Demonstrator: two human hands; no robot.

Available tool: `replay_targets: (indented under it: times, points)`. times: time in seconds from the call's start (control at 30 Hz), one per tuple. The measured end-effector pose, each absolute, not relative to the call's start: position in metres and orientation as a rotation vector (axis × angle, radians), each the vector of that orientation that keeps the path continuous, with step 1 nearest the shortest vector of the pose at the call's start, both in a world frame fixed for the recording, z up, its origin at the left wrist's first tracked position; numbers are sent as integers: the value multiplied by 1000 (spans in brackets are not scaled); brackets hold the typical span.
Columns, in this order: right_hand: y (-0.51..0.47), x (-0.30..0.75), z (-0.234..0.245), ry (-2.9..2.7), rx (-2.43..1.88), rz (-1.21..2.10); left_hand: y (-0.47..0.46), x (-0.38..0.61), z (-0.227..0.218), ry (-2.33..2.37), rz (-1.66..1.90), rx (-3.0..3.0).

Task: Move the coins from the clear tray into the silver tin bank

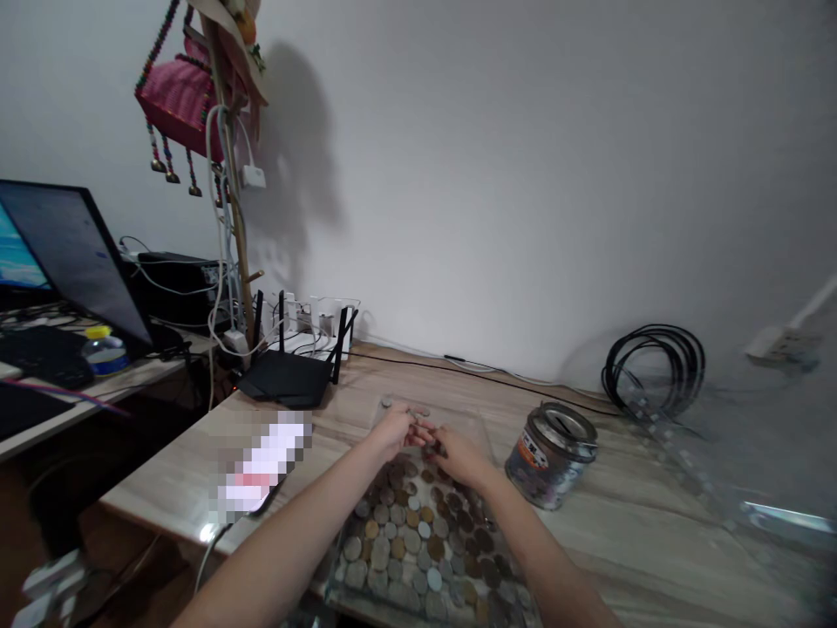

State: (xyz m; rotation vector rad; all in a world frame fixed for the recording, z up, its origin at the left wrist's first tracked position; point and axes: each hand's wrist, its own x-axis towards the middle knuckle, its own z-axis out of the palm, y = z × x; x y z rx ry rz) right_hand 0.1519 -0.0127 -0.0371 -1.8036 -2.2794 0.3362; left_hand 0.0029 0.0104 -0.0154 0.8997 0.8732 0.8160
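Note:
Many loose coins (411, 517) in silver, gold and brown tones lie spread in a shallow clear tray (480, 423). Over the tray's far part, my left hand (396, 432) is turned partly palm up with fingers curled, and small coins show at its fingers. My right hand (456, 452) meets it from the right, its fingers pinched near the left fingertips on what looks like a coin. The exact grip is small and partly hidden. Right of the tray stands a round metal coin bank (550, 455) with a slot in its lid.
A phone (268, 462) with a blurred screen lies left of the tray. Behind it sits a black router (288, 377) with upright antennas. A coiled black cable (615, 371) leans on the wall at right. Monitors (71, 253) and a bottle (105, 351) occupy the left desk.

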Motion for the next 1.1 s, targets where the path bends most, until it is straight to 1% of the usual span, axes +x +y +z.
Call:
replay_targets:
  times: [0.1,0.23,0.3,0.37,0.43,0.53,0.57,0.6,0.67,0.73,0.77,0.8,0.87,0.93,0.97,1.0,1.03,1.1]
  points:
    - [-5,147,-49,-2295,-1795,365,11,3,-17,841,817,880]
    - [1,150,-52,-2281,-1815,379,11,4,-18,831,822,857]
    - [0,150,-47,-2249,-1842,356,11,4,-18,844,835,857]
    - [-7,151,-31,-2191,-1869,308,10,4,-16,867,841,863]
    - [-19,159,-6,-2033,-1880,100,10,4,-15,882,834,886]
    - [-44,184,36,-1430,-1861,-596,9,3,-14,878,805,957]
    - [-52,196,47,-1265,-1909,-696,9,3,-14,872,796,985]
    - [-58,207,55,-1155,-2011,-681,9,3,-15,864,786,1013]
    - [-65,228,62,-1047,-2202,-514,9,3,-17,849,760,1064]
    - [-66,244,61,-1068,-2296,-359,9,4,-19,834,723,1103]
    - [-65,249,59,-1096,-2310,-337,9,5,-20,831,702,1114]
    - [-65,253,56,-1123,-2313,-352,9,6,-21,827,683,1115]
    - [-64,253,53,-1157,-2271,-487,9,7,-21,812,656,1095]
    - [-62,245,50,-1184,-2101,-658,9,7,-20,794,632,1046]
    - [-61,237,48,-1215,-1978,-694,9,7,-20,785,618,1019]
    - [-58,227,45,-1269,-1857,-659,8,7,-19,779,601,993]
    - [-55,215,41,-1354,-1760,-538,8,6,-18,776,585,972]
    - [-47,188,30,-1589,-1619,-134,8,5,-17,763,570,947]
